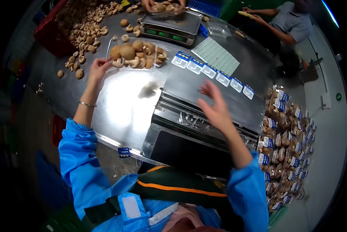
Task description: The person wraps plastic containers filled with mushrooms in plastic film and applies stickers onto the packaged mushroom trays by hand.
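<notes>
My left hand [99, 66] is at the left edge of a clear tray of mushrooms [133, 54], its fingers pinched together at the rim. Brown caps and pale stems fill the tray, which lies on the metal table [115, 100]. My right hand [216, 104] hangs over the wrapping machine [192, 118], fingers spread and slightly blurred, holding nothing. Beyond it, a slanting row of blue and white labels [209, 70] sticks to the table beside a sheet of small stickers [216, 55].
Loose mushrooms [89, 31] spill from a red crate [51, 31]. A co-worker's hands hold mushrooms above a scale [169, 29]. Another person [291, 25] sits at the upper right. Labelled packs [287, 147] are stacked at the right. One label [124, 152] lies near the front edge.
</notes>
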### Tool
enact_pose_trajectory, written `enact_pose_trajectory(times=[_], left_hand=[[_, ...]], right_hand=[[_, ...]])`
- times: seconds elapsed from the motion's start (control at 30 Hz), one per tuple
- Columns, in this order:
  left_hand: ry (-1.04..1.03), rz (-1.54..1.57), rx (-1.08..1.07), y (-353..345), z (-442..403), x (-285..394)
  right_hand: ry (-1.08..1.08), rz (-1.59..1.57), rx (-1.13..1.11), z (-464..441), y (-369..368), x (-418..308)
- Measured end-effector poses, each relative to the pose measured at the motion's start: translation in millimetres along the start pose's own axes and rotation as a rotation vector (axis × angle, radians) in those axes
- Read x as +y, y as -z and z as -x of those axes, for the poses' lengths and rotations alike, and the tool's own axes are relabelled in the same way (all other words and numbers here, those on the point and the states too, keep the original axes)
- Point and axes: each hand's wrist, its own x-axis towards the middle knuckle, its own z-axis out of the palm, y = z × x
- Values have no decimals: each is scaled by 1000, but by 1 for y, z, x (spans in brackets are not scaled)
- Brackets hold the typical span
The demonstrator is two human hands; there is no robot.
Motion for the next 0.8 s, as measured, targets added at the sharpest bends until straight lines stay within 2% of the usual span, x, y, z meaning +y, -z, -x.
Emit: enact_pose_trajectory(times=[0.03, 0.07, 0.1, 0.17, 0.23, 0.3, 0.37, 0.43, 0.5, 0.53, 0.57, 0.63, 0.7, 0.73, 0.8], left_hand=[[21, 64, -12, -25, 16, 27], [44, 129, -21, -51, 28, 36], [39, 63, -12, -63, 78, 70], [63, 219, -133, -133, 97, 36], [111, 315, -210, -204, 115, 28], [156, 239, -336, -241, 120, 8], [-44, -234, -431, -262, 122, -13], [-218, -434, -443, -273, 143, -12], [-227, -634, -557, -275, 164, 9], [-98, -740, -596, -274, 172, 21], [-458, -773, -482, -265, 181, 9], [-671, -817, -262, -236, 202, 16], [-751, -1130, -56, -216, 218, 18], [-724, -1210, -73, -212, 220, 15], [-668, -1291, -115, -212, 227, 6]], right_hand=[[-2, 16, 11, 1, 3, 1], [-103, -225, 55, -21, -7, 15], [-248, -758, 117, 5, -27, 10], [-306, -1061, 253, 20, 11, 26], [-334, -841, 398, 36, 56, 45], [-402, -650, 501, 64, 87, 68], [-413, -440, 519, 94, 105, 75], [-428, -194, 545, 115, 122, 81], [-318, 139, 563, 135, 138, 97], [-286, 275, 570, 149, 142, 89], [-252, 412, 571, 163, 146, 82], [-237, 623, 679, 198, 158, 82], [-473, 842, 586, 218, 160, 73], [-599, 954, 522, 227, 159, 71], [-533, 1118, 474, 229, 141, 83]])
